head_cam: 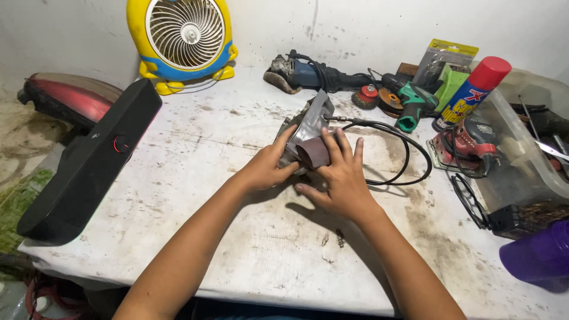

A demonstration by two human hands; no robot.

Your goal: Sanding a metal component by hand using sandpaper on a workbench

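A grey metal part (314, 121) stands tilted on the white worktop (195, 148) near the middle. My left hand (267, 168) grips its lower left side. My right hand (341, 178) presses a brown piece of sandpaper (313, 154) flat against the part's front face, fingers spread. A black cable (397, 142) loops out from behind the part to the right.
A long black speaker bar (89, 160) lies at the left. A yellow fan (181, 38) stands at the back. Angle grinders (308, 74), a green tool (415, 104), a spray can (471, 92), a red sander (468, 145) and a clear bin (527, 154) crowd the right; a purple cup (539, 255) sits nearer.
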